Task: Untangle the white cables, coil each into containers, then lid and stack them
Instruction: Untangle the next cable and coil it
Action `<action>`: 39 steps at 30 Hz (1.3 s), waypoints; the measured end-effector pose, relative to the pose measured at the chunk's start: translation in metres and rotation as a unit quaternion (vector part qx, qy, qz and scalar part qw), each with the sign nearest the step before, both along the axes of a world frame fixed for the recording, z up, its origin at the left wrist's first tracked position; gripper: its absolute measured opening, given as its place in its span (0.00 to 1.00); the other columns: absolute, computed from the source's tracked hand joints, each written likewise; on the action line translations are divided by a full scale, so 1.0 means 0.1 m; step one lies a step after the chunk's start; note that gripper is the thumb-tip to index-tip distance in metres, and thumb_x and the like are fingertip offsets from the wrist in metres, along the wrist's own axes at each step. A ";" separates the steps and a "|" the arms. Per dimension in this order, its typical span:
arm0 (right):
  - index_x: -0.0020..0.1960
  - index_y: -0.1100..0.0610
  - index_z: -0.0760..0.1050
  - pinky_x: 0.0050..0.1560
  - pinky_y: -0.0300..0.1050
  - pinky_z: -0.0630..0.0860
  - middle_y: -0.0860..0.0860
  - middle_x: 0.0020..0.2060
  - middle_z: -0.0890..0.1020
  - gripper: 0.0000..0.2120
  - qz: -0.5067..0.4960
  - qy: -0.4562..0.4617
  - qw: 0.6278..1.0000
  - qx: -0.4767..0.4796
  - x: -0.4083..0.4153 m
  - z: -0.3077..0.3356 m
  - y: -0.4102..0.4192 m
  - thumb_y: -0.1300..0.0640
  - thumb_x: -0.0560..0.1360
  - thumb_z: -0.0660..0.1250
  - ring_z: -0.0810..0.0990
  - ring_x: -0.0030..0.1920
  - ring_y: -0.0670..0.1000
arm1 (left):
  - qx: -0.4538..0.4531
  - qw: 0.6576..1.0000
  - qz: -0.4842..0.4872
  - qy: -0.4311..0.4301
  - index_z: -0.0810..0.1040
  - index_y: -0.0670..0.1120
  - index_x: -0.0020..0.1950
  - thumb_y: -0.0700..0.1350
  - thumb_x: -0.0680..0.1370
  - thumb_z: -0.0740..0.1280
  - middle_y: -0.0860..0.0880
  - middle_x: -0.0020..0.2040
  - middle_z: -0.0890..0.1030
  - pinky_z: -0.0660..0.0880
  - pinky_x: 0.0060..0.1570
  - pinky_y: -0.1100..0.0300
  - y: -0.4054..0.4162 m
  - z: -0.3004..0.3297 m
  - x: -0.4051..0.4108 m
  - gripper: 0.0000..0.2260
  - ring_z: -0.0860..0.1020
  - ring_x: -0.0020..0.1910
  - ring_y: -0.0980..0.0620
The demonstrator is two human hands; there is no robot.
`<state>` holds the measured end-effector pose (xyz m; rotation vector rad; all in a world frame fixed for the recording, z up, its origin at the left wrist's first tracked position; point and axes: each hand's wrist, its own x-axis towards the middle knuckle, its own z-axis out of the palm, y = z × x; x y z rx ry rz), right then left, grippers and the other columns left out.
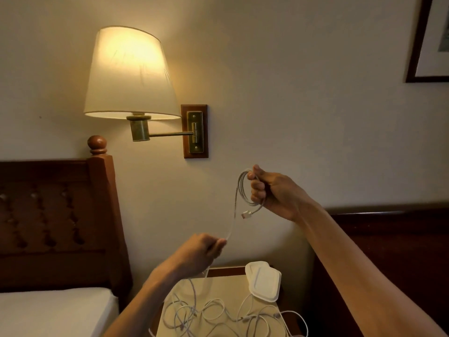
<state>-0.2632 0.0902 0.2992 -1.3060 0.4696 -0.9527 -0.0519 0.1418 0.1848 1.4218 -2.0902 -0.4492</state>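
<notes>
Above a counter (pixel 218 285) strewn with tangled cables (pixel 213 314), a white cable (pixel 245 190) is being gripped coiled by the right hand (pixel 272 193) and pinched by the left hand (pixel 206 249).

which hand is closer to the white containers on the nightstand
Left. The left hand pinches the cable just above and left of the white containers. The right hand is raised much higher, gripping the cable coil in front of the wall.

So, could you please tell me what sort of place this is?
Probably a hotel bedroom: a lit brass swing-arm wall lamp with a cream shade, a dark carved wooden headboard over a white mattress, and a small bedside table strewn with cables.
</notes>
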 end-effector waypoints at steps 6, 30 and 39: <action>0.44 0.62 0.77 0.35 0.38 0.76 0.52 0.31 0.81 0.15 -0.097 0.164 0.962 -0.193 0.20 -0.20 0.11 0.52 0.81 0.61 0.80 0.30 0.48 | -0.156 0.974 -0.071 -0.148 0.75 0.49 0.36 0.53 0.83 0.58 0.54 0.27 0.72 0.71 0.32 0.55 0.30 0.71 -0.43 0.18 0.69 0.23 0.55; 0.43 0.58 0.69 0.28 0.39 0.60 0.47 0.26 0.62 0.19 0.055 0.116 0.991 -0.031 0.15 -0.21 0.09 0.56 0.86 0.45 0.59 0.26 0.45 | -0.325 0.944 0.026 0.051 0.78 0.44 0.40 0.62 0.81 0.54 0.47 0.33 0.78 0.73 0.33 0.50 -0.36 0.71 -0.24 0.26 0.76 0.31 0.47; 0.43 0.56 0.68 0.30 0.38 0.66 0.47 0.24 0.67 0.19 0.191 0.027 0.978 0.077 0.12 -0.24 0.06 0.52 0.85 0.45 0.63 0.24 0.45 | -0.273 0.956 0.041 0.097 0.75 0.46 0.33 0.59 0.80 0.56 0.46 0.27 0.71 0.63 0.29 0.57 -0.32 0.59 -0.11 0.23 0.65 0.27 0.49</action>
